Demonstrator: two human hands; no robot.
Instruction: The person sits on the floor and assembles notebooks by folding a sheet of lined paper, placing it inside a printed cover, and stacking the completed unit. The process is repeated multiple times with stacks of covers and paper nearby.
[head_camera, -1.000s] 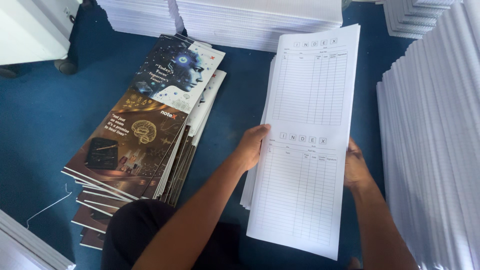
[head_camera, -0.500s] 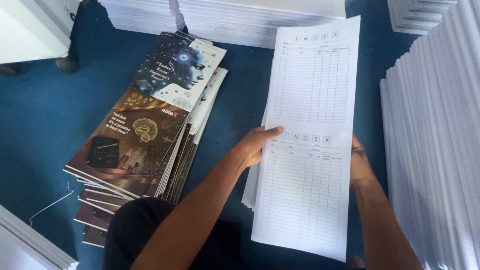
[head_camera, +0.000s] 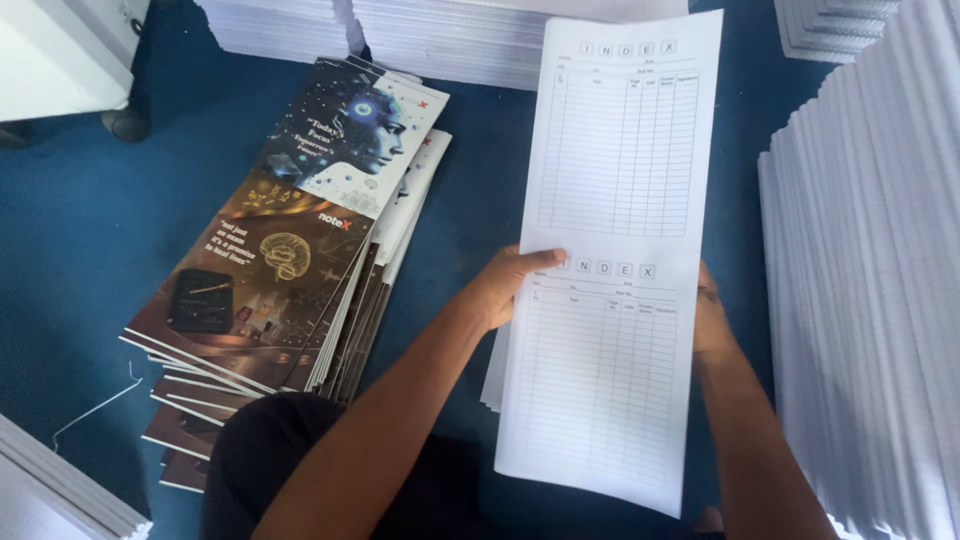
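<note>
Over the blue floor (head_camera: 80, 240), left hand (head_camera: 510, 285) and right hand (head_camera: 708, 318) each grip the ruled sheet (head_camera: 615, 250) by opposite edges.

Bright, even daylight — strongest on the long white ruled paper sheet (head_camera: 610, 270), nearly washed out. Soft shadows on the dark blue carpeted floor (head_camera: 80, 230); slightly soft focus throughout.

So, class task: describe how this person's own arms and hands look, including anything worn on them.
Both forearms are bare up to the frame edge: no sleeves, watch, bracelets or gloves show. The left hand shows no ring on its visible fingers. The right hand is mostly hidden, so rings there cannot be told.
</note>
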